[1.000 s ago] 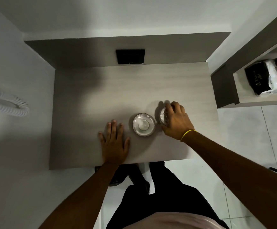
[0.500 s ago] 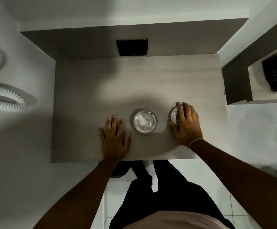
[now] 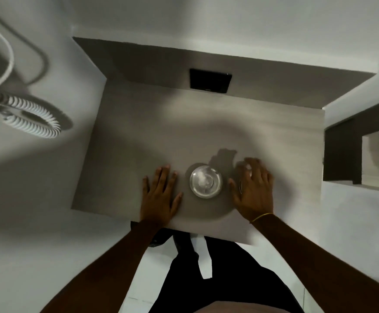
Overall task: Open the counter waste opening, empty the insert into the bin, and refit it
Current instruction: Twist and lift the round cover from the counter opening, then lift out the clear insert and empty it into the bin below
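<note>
A round steel insert (image 3: 206, 181) sits in the waste opening of the grey wood-look counter (image 3: 206, 132), uncovered, with something pale inside. My left hand (image 3: 159, 195) lies flat on the counter just left of it, fingers apart and holding nothing. My right hand (image 3: 254, 188) lies to the right of the opening, spread over the round metal lid (image 3: 240, 185). The lid rests on the counter, and only slivers of its rim show under the palm and fingertips.
A black panel (image 3: 210, 81) is set in the back wall above the counter. A coiled white hose (image 3: 26, 116) hangs on the left wall. A dark-framed shelf niche (image 3: 364, 154) stands at the right. My legs are below the counter's front edge.
My right hand has carried the lid from beside the opening further right and down onto the counter, the fingers flattening over it. My left hand has stayed put. The view has tilted.
</note>
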The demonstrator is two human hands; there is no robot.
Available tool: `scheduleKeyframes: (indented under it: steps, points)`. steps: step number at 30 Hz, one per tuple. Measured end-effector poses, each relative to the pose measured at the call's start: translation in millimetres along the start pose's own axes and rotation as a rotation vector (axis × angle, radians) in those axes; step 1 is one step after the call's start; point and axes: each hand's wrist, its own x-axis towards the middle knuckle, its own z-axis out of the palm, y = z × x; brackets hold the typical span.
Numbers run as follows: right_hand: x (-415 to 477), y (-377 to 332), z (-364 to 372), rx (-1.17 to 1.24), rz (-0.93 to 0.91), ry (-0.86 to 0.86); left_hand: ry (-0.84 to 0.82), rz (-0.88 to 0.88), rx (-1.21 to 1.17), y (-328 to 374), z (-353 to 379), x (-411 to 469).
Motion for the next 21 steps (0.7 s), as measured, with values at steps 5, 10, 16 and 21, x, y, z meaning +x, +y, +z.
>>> scheduleKeyframes:
  steps: [5,10,16,21]
  points:
    - [40,-35,-1,0.220,-0.056,-0.252,0.006,-0.013,-0.005,0,2,3]
    - [50,-48,7,0.236,-0.036,-0.273,-0.047,0.005,0.039,-4,6,5]
    - [53,-56,8,0.269,0.081,-0.312,-0.070,-0.005,0.000,-5,4,2]
    - [21,-81,4,0.354,0.110,-0.186,-0.069,-0.075,-0.052,0,-4,-28]
